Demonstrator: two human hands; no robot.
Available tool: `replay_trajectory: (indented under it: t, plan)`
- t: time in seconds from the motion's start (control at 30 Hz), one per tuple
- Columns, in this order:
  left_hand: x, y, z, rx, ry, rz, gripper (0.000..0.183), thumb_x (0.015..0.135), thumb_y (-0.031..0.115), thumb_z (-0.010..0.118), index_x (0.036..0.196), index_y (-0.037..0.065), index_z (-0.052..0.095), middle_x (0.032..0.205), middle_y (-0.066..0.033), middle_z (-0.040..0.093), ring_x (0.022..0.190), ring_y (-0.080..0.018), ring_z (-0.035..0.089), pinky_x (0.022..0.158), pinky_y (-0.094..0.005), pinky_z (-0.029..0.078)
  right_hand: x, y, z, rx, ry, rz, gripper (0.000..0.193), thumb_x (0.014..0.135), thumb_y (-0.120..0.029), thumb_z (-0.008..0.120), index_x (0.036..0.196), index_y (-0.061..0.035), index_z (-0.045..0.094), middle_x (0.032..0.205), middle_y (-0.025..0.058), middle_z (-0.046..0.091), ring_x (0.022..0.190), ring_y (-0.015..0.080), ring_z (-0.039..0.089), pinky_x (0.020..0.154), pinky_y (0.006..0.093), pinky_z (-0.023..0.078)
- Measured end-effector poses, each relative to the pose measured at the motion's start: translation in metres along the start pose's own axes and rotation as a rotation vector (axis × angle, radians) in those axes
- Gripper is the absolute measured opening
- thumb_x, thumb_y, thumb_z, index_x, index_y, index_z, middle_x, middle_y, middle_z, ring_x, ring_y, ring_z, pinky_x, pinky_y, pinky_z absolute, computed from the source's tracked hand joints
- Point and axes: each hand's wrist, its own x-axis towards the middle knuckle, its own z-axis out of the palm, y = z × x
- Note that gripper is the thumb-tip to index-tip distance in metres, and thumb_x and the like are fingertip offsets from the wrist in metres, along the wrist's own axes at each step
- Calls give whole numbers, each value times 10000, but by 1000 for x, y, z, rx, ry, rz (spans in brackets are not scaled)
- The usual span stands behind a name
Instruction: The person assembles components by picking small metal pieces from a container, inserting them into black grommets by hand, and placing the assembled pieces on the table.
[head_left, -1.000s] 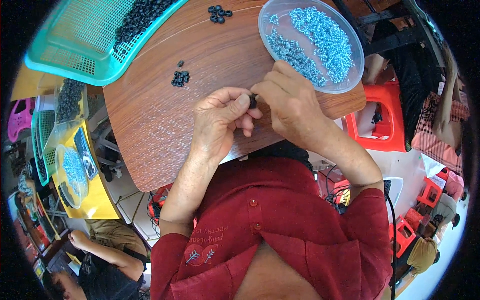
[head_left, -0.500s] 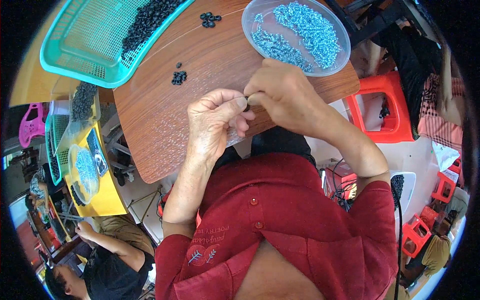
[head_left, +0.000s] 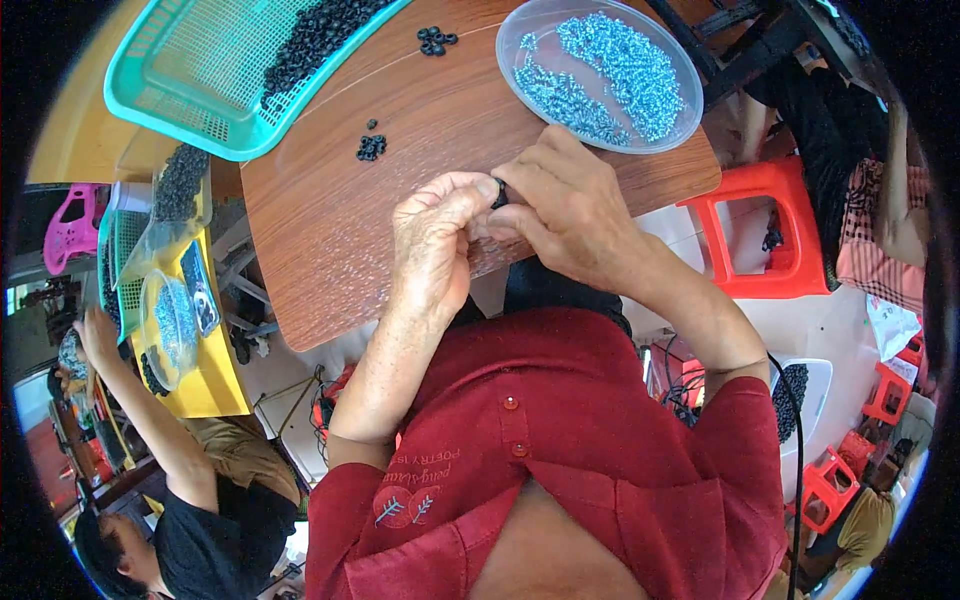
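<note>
My left hand (head_left: 436, 232) and my right hand (head_left: 572, 205) meet over the table's near edge. Between their fingertips is a small black ring-like part (head_left: 499, 194); the left thumb and forefinger pinch it on one side. My right thumb and fingers close on its other side, with the bent fingers partly covering it. Beyond the hands lies a small cluster of black ring-like parts (head_left: 371, 148), with a single one just above it. Another little group of these black parts (head_left: 436, 42) sits farther back. Any smaller piece inside the held part is hidden.
A teal mesh basket (head_left: 238, 152) with black parts stands far left; a clear round tub (head_left: 511, 72) of shiny blue pieces stands far right. Red stools (head_left: 722, 240) flank the wooden table (head_left: 320, 255). At left, a co-worker (head_left: 225, 525) reaches out beside a yellow table (head_left: 215, 380).
Both hands have shifted slightly, and my right fingers have opened out around the black part, which shows more. The view has moved a little. The co-worker's arm has stretched outward.
</note>
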Motion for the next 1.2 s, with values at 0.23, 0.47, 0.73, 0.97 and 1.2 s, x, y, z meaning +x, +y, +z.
replay_trajectory:
  t: [0.23, 0.47, 0.73, 0.97, 1.2]
  plan:
    - [-7, 6, 3, -56, -46, -87, 162, 866, 93, 604, 922, -59, 609, 790, -120, 650, 634, -185, 644, 592, -275, 523, -3, 3, 4, -84, 52, -73, 270, 642, -76, 708, 860, 24, 585, 743, 113, 526, 699, 278, 490, 592, 360, 433]
    - [-11, 3, 1, 70, -75, -128, 188, 892, 100, 575, 945, -74, 622, 786, -139, 664, 620, -175, 639, 605, -274, 534, -5, 5, 8, -118, 40, -118, 217, 570, -115, 668, 696, -26, 516, 716, 114, 499, 730, 286, 479, 615, 379, 402]
    - [-17, 2, 8, 238, 27, -46, 156, 861, 46, 600, 941, -84, 634, 777, -155, 667, 592, -196, 643, 542, -304, 559, -5, 9, 15, -141, 105, -254, 219, 541, -115, 612, 688, -29, 475, 683, 109, 439, 695, 278, 443, 591, 382, 368]
    - [-11, -2, 14, 284, 66, -43, 125, 872, 23, 565, 892, -66, 651, 730, -123, 657, 568, -148, 607, 515, -264, 522, -9, 14, 27, -119, 125, -277, 224, 533, -157, 596, 668, -35, 465, 657, 92, 403, 654, 250, 421, 555, 373, 333]
    - [-3, 2, 9, 272, 89, -131, 132, 876, 8, 533, 885, -55, 649, 741, -112, 666, 588, -134, 608, 554, -246, 506, -4, 18, 23, -126, 91, -271, 223, 541, -146, 608, 678, -30, 475, 650, 88, 391, 636, 243, 408, 542, 365, 317]
